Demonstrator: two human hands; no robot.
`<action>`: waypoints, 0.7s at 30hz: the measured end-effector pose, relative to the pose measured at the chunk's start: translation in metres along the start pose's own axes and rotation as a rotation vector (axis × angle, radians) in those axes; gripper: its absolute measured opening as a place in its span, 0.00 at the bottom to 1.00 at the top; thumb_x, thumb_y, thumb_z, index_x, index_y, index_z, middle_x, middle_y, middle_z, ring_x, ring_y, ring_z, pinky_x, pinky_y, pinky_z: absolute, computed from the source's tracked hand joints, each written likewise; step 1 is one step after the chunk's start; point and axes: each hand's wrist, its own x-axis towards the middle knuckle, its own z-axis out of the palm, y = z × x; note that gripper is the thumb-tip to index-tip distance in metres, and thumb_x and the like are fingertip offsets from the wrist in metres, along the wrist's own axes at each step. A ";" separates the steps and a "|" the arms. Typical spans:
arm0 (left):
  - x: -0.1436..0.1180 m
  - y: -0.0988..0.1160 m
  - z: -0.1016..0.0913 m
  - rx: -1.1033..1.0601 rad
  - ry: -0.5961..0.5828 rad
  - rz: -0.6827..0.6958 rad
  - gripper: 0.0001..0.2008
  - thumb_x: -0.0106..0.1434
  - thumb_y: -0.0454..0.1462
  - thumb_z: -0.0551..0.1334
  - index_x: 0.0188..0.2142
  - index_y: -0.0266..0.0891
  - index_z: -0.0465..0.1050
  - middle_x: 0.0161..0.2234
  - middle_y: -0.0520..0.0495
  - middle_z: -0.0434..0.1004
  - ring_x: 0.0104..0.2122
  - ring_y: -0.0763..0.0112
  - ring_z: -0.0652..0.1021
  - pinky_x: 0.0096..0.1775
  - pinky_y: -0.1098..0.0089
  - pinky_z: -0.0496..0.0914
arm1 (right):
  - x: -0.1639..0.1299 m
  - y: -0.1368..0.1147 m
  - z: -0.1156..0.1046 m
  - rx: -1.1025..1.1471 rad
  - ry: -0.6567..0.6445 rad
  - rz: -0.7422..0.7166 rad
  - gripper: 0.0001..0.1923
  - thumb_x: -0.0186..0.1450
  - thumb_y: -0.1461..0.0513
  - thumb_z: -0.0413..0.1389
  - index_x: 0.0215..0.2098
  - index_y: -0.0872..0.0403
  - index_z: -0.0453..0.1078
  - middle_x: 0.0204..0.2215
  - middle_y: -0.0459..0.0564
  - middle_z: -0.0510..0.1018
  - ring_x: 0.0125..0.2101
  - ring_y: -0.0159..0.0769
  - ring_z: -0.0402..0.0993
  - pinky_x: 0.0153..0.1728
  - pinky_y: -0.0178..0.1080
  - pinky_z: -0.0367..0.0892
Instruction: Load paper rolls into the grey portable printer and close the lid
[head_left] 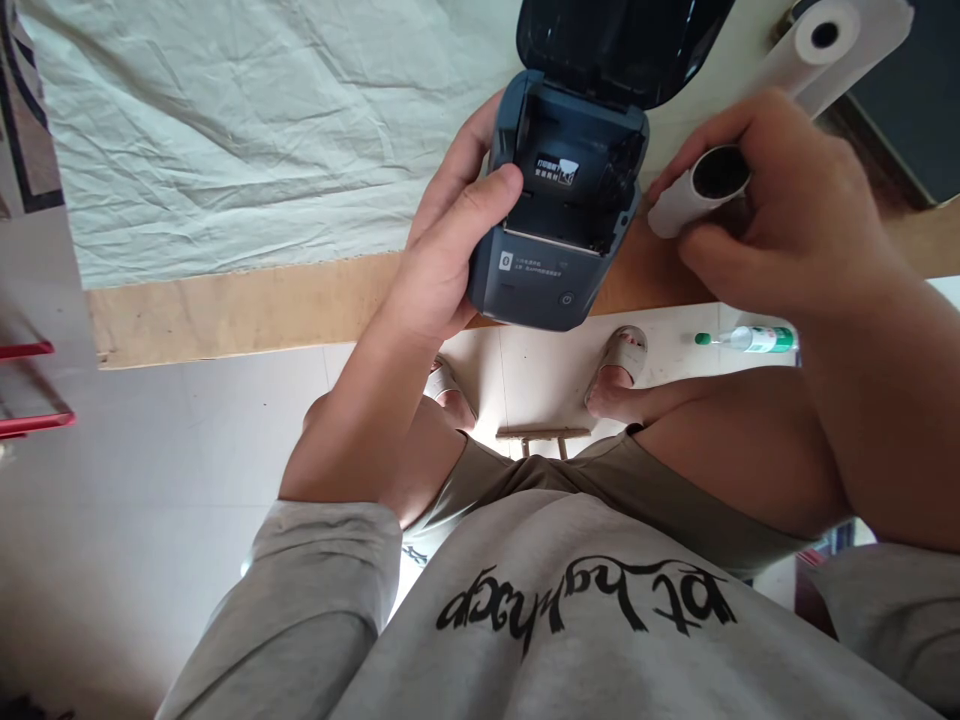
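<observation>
My left hand is wrapped round a dark blue portable label printer, thumb on its left edge. The printer's glossy black lid is swung up, so its paper compartment shows, with a small label inside and no roll in it. Just to the right, my right hand grips a small white paper roll with a dark hollow core facing me. Roll and printer are close together but apart. Some of the right fingers are hidden behind the roll.
Beyond my right hand lie another white paper roll and a dark flat object. A pale wrinkled cloth covers the table, which has a wooden edge. Below, a plastic bottle lies on the floor near my feet.
</observation>
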 end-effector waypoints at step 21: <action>0.002 0.000 -0.004 0.069 -0.030 0.008 0.11 0.59 0.39 0.49 0.37 0.48 0.68 0.40 0.51 0.72 0.42 0.63 0.71 0.41 0.64 0.68 | 0.001 0.003 -0.002 -0.017 0.187 -0.129 0.29 0.52 0.63 0.55 0.52 0.49 0.57 0.45 0.46 0.64 0.43 0.29 0.64 0.42 0.35 0.62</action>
